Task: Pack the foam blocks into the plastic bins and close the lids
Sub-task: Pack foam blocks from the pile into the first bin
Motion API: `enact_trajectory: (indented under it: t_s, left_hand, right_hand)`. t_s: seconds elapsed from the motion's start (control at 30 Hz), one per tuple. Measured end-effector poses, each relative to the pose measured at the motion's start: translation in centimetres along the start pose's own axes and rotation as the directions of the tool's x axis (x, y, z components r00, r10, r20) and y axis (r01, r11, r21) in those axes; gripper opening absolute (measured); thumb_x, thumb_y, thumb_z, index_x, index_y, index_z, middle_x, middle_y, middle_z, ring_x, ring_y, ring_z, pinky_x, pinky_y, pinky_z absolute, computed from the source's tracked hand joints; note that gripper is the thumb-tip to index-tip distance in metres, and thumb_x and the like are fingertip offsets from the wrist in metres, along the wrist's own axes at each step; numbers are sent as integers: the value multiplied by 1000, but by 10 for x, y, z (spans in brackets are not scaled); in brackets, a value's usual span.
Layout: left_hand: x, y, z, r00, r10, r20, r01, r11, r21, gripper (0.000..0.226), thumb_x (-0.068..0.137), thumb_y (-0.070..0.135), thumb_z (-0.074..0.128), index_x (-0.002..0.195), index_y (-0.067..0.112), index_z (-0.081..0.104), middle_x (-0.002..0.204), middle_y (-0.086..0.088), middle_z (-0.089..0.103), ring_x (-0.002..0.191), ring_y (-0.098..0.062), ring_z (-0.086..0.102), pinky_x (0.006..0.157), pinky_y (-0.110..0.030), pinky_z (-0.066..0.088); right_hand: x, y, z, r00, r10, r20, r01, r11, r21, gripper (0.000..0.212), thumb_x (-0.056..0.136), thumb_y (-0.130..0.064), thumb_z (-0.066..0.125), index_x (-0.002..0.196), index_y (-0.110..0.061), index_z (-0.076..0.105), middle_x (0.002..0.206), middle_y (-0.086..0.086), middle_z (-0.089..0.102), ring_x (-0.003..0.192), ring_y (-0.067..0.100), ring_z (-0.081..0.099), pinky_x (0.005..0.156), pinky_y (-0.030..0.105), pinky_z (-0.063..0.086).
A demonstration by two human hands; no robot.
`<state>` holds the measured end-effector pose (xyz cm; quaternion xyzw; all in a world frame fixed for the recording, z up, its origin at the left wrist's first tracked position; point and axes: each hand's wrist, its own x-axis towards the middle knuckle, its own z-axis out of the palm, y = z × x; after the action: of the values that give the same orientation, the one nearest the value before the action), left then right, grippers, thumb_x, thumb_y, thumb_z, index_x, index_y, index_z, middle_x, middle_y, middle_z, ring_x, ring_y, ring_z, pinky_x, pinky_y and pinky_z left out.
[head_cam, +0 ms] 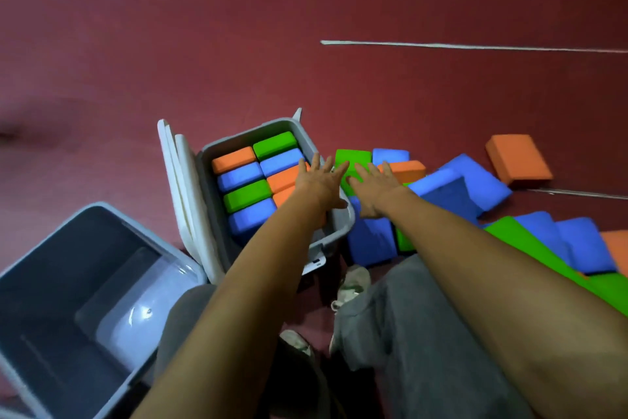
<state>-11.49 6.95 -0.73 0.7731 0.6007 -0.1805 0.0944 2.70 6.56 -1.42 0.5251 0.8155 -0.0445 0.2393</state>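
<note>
Nearest me sits the empty bin (51, 282). I'm mid-packing: my left hand (317, 181) hovers over the nearly full bin (339, 230) and my right hand (372, 189) over the green block (353, 157) just beside it, fingers straight, holding nothing. Next, I judge, both palms must clamp that block.

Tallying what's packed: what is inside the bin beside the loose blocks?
The bin holds a layer of foam blocks, two columns in orange, blue and green. The left hand and forearm cover the right column's near end; lower layers are hidden.
</note>
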Motion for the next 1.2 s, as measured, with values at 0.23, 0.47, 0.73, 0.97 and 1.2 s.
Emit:
enact_trajectory:
  t_s: [0.23,0.47,0.73,0.97,1.2]
  left_hand:
    - [32,65,-4,994,108,30,-110,992,63,95,89,63,58,160,26,7,167,-5,4,153,-34,-6,120,-61,5]
    - [90,102,37,984,156,85,-161,986,52,98,89,55,64,159,20,5,166,-9,10,153,-32,3,119,-58,9]
    - [160,111,96,986,73,152,-84,994,64,104,86,56,64,158,9,6,161,-23,19,150,-39,16,119,-56,15]
    - [160,140,170,881,225,416,-178,973,-148,140,49,83,76,157,21,11,150,-15,46,135,-37,47,109,-52,39]
    - [108,193,226,840,182,511,-173,983,-66,128,75,49,82,157,33,-15,165,-8,-8,146,-51,7,99,-71,37]
  right_hand:
    - [-14,52,28,997,68,-47,-69,997,-40,68,89,-38,59,151,-20,35,155,10,27,144,33,25,119,60,11]
    - [14,109,80,984,173,45,-170,983,-70,69,95,-30,52,156,-20,22,163,12,14,151,36,8,121,59,0]
    - [74,150,131,980,185,78,-173,975,-136,53,106,-29,33,157,-23,23,165,14,11,152,38,5,120,62,-1]
    - [96,168,153,976,185,117,-164,971,-171,56,107,-21,31,160,-19,13,163,6,20,150,35,15,121,60,1]
    - [107,150,154,983,112,149,-78,972,-220,45,105,-22,37,150,-21,36,160,4,24,145,33,25,121,61,5]
